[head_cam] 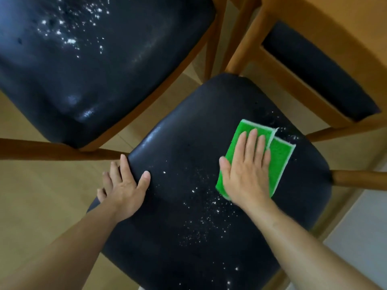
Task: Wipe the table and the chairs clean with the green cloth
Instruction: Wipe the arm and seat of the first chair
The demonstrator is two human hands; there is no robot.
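Observation:
A chair with a black padded seat (184,130) and wooden frame fills the middle of the view. White crumbs (207,214) are scattered over the seat's centre and front. The folded green cloth (278,158) lies flat on the right part of the seat. My right hand (247,170) presses down on it with flat, spread fingers. My left hand (123,187) grips the seat's left edge, thumb on top and fingers curled over the side. A second black-seated chair (94,65) stands at the upper left, with white crumbs (69,28) on its far part.
The wooden table (343,28) is at the upper right, with a third chair's black seat (314,70) tucked under it. Wooden chair rails (360,178) stick out on the right. Light wooden floor (41,185) shows on the left, pale floor (360,233) at lower right.

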